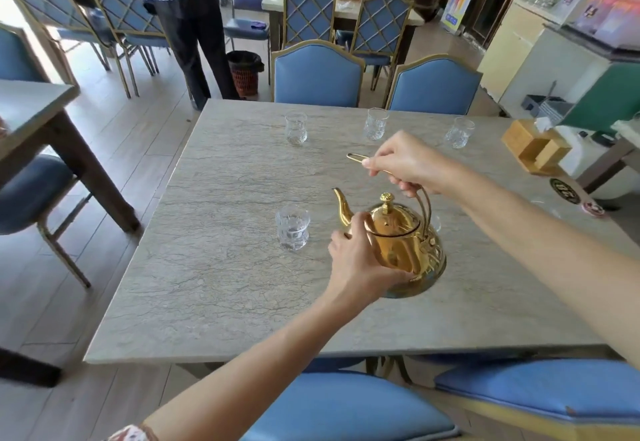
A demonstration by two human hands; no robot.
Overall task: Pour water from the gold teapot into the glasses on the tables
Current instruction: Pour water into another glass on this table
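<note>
The gold teapot (401, 239) stands near the middle of the grey stone table (214, 267), spout pointing left and away. My right hand (408, 163) grips its tall arched handle from above. My left hand (360, 257) cups the pot's left side and base. A clear glass (292, 227) with a little water in it stands just left of the spout. Three more clear glasses line the far edge: left (296, 127), middle (375, 123), right (459, 132).
Blue chairs (317, 75) ring the table, two at the far side and two at the near edge. A wooden tissue box (533, 146) sits at the right edge. A person (187, 24) stands beyond, beside a bin (244, 71). Another table (27, 111) is at left.
</note>
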